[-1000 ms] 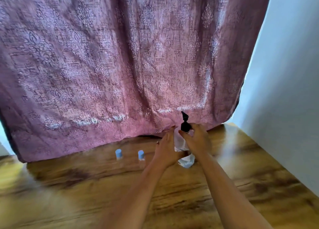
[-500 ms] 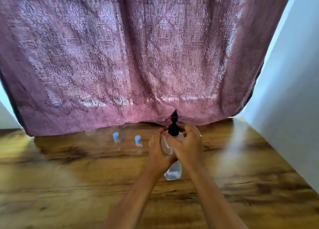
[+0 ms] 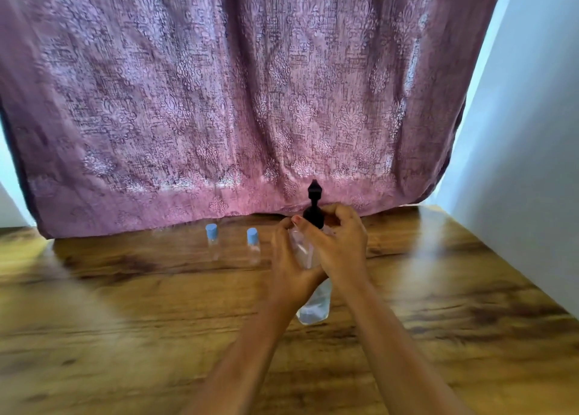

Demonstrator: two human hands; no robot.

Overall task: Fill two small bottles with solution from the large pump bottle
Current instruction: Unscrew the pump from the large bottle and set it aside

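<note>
Landmark: the pump bottle, large and clear, near the middle of the wooden desk.

Far left of the pump bottle, toward the back of the desk: left small bottle, clear, upright, blue cap on. Contents not readable.

Nearer the pump bottle, same row: right small bottle, clear, upright, blue cap on. It stands apart from its neighbour and just left of the hands, touching neither.

Against the pump bottle's left side: left hand, fingers curled round the clear body and gripping it.

The pump bottle itself leans, its base toward the camera and its top away. The lower body shows below the two wrists. Cannot tell whether the base rests on the desk. The black pump head sticks up above the hands.

Against the pump bottle's right side and top: right hand, fingers and thumb curled round the black collar under the pump head, gripping it.

Behind the pump bottle: a purple patterned curtain, hanging down to the back edge of the desk.

Far right of the pump bottle: a pale wall running along the desk's edge.
</note>
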